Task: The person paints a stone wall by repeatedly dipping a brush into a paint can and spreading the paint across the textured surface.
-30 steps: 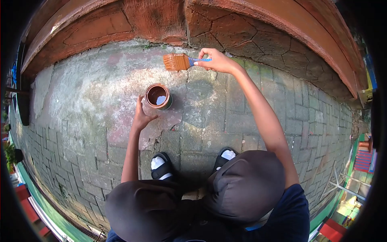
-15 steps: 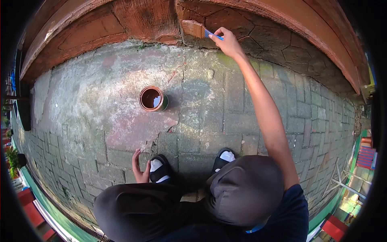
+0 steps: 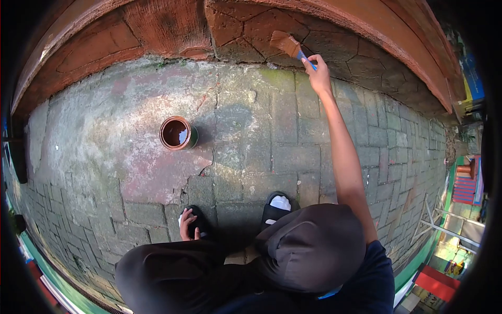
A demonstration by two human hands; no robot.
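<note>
My right hand (image 3: 319,77) grips the blue handle of a paintbrush (image 3: 286,44), its fingers closed around it. The brush's wide bristles, coated reddish brown, are against the low wall (image 3: 235,27), which has a pattern of cracked-stone lines. On the ground before me stands a paint can (image 3: 175,133), open at the top, with dark brown paint inside. Down by my left sandal (image 3: 197,222), my left hand (image 3: 187,224) holds nothing and its fingers are apart. Part of it is hidden behind my knee.
Grey paving bricks (image 3: 293,157) and a worn concrete patch (image 3: 104,125) make up the ground. My right sandal (image 3: 275,209) rests on the bricks. A metal frame (image 3: 449,230) stands at the far right, near a red block (image 3: 438,282).
The paintbrush has moved right along the wall in my right hand, and its angle has turned. My left hand has shifted in front of the left sandal. The whole view has turned slightly.
</note>
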